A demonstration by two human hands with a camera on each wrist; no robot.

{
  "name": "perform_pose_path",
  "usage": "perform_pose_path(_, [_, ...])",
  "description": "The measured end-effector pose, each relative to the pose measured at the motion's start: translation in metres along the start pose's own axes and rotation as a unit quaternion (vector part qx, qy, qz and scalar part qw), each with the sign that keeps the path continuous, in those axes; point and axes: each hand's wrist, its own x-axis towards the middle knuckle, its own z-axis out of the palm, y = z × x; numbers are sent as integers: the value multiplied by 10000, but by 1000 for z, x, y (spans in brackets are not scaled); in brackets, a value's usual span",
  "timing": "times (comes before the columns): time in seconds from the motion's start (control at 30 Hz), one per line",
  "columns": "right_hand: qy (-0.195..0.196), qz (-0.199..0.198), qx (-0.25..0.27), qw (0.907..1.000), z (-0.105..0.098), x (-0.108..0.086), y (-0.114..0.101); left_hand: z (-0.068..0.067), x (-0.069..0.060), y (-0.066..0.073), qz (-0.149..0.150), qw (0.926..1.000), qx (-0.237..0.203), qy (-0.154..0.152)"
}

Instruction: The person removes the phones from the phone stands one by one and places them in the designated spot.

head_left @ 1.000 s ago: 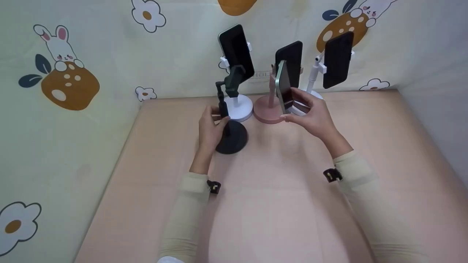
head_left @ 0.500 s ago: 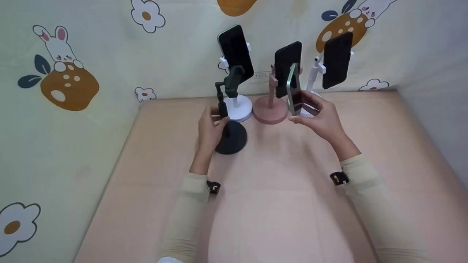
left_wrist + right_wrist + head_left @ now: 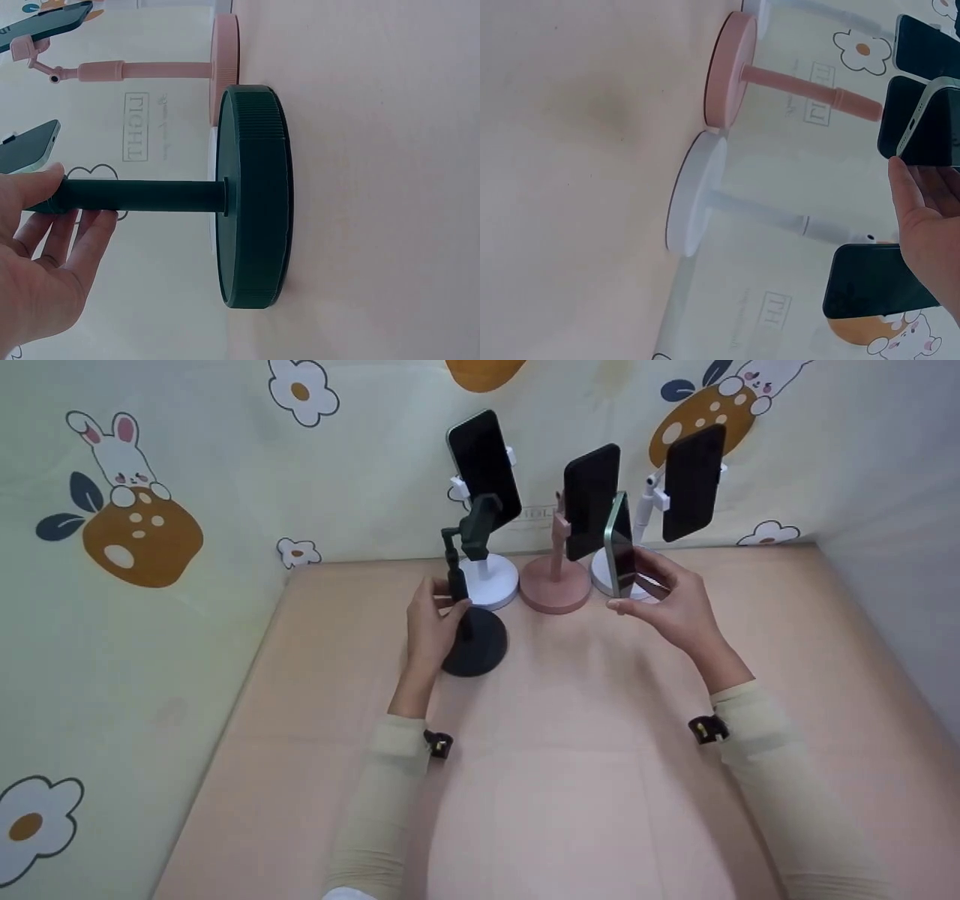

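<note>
My left hand (image 3: 433, 622) grips the upright pole of a dark green phone stand (image 3: 259, 199), whose round base rests on the table. The stand's clamp (image 3: 480, 526) holds no phone. Thumb and fingertips of my right hand (image 3: 675, 596) pinch a phone with a pale green edge (image 3: 619, 547), upright and raised off the table. In the right wrist view, that phone (image 3: 937, 124) is partly cut off by the frame edge. It hangs in front of the white stand at the right, apart from the dark green stand.
Behind my hands stand a white phone stand (image 3: 491, 585), a pink one (image 3: 555, 589) and another white one (image 3: 694, 196). Each carries a dark-screened phone, such as the left phone (image 3: 484, 465). A printed cloth wall (image 3: 375, 487) rises at the pink table's (image 3: 555, 780) back edge.
My right hand has carried the phone to the right, away from the dark green stand, and slightly down. My left hand has stayed on the pole.
</note>
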Motion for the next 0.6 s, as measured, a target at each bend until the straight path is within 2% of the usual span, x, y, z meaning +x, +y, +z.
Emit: perform_pose_path(0.6, [170,201,-85,9996,-13,-4,12,-1,-1,1,-46,9999,123,-29])
